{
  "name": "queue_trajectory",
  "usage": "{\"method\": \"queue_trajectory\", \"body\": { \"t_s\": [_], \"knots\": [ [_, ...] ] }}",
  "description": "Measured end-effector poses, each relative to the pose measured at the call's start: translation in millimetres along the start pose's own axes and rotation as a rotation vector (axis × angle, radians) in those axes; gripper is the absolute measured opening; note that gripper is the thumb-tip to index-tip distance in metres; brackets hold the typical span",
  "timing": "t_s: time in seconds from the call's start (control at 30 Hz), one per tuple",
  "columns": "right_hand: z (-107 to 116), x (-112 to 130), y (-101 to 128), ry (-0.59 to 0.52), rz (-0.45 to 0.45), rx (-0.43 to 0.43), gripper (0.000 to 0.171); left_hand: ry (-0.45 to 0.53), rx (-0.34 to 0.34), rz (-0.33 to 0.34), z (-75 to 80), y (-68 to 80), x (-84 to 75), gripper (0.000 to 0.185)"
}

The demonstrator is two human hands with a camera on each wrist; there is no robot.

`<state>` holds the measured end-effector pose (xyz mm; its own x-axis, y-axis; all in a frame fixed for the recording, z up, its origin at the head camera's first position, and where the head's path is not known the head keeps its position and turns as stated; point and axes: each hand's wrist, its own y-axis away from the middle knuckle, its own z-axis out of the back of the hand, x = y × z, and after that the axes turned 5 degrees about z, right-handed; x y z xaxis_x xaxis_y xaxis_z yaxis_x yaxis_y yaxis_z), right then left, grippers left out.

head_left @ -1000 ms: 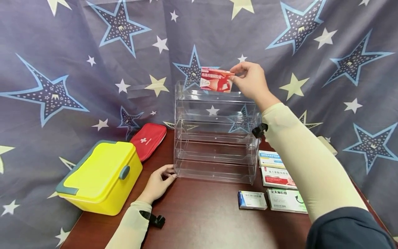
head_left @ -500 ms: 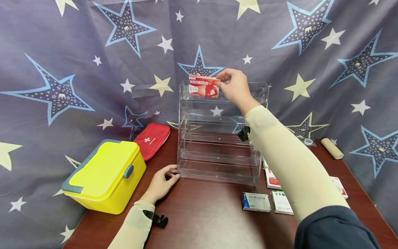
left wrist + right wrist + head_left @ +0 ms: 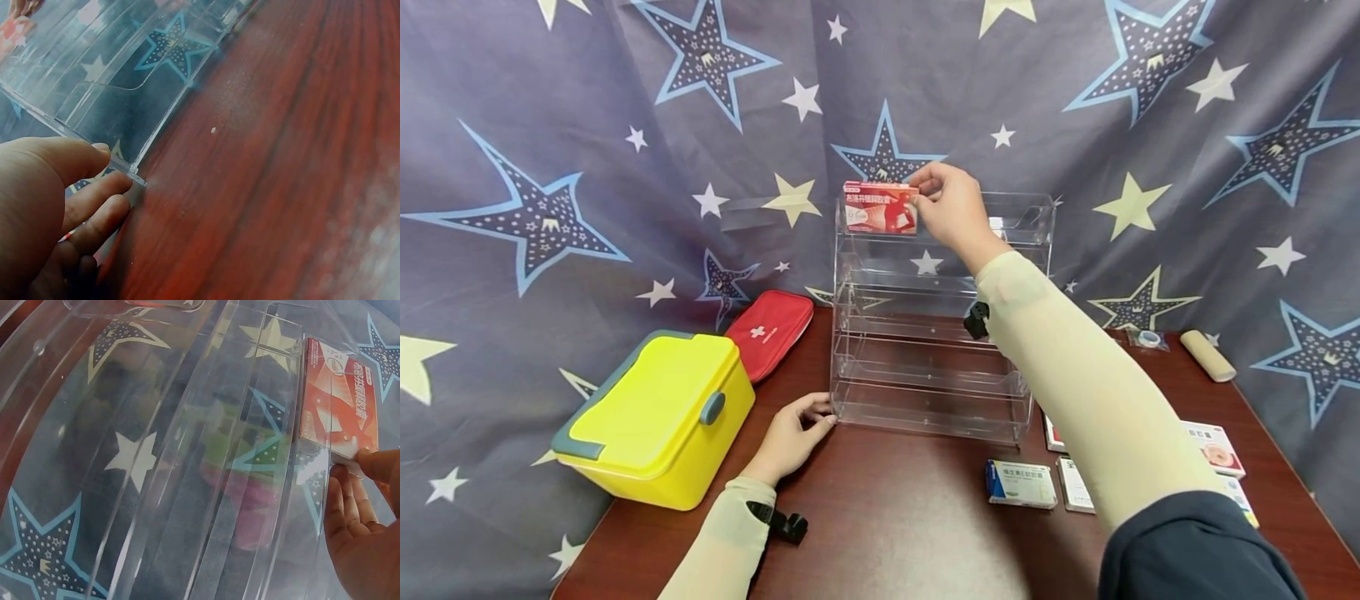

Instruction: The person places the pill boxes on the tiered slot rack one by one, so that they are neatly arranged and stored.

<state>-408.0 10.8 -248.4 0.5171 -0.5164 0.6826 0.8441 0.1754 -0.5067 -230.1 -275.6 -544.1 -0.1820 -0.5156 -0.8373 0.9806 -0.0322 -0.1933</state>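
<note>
A clear acrylic tiered display rack (image 3: 932,421) stands upright on the table. At its top left, my right hand (image 3: 953,208) pinches the right end of a red and white medicine box (image 3: 880,208) between thumb and fingers. The box sits upright at the top tier, its printed front facing me; in the right wrist view the box (image 3: 337,400) lies behind the tier's clear front lip. My left hand (image 3: 790,437) holds the rack's lower left front corner. The left wrist view has the thumb (image 3: 81,156) on one side of the clear panel's edge and fingers on the other.
A yellow lidded box (image 3: 655,417) with grey handle and a red first-aid pouch (image 3: 770,333) are on the left. Blue-and-white medicine box (image 3: 1021,485) lies in front right; other medicine boxes (image 3: 1213,450) are partly behind my right arm. A beige roll (image 3: 1207,356) lies farther back.
My right hand has carried the red medicine box left and down, from above the rack to the left end of its top tier. The left hand stays at the lower corner.
</note>
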Motion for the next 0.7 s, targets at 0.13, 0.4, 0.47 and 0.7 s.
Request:
{"method": "queue_trajectory", "body": {
  "t_s": [0.13, 0.4, 0.47, 0.7],
  "knots": [
    [1, -3, 3, -0.020, 0.004, 0.004, 0.014, -0.002, 0.000, -0.002, -0.4, 0.8, 0.1, 0.033],
    [15, 2, 8, 0.036, 0.000, 0.042, 0.029, -0.003, 0.004, 0.000, 0.2, 1.7, 0.0, 0.033],
    [25, 4, 11, 0.038, 0.008, 0.042, 0.030, -0.003, 0.002, -0.001, 0.3, 1.6, -0.1, 0.033],
    [78, 0, 41, -0.082, 0.108, -0.064, 0.032, 0.005, 0.007, -0.009, 0.4, 0.4, -0.1, 0.033]
  ]
}}
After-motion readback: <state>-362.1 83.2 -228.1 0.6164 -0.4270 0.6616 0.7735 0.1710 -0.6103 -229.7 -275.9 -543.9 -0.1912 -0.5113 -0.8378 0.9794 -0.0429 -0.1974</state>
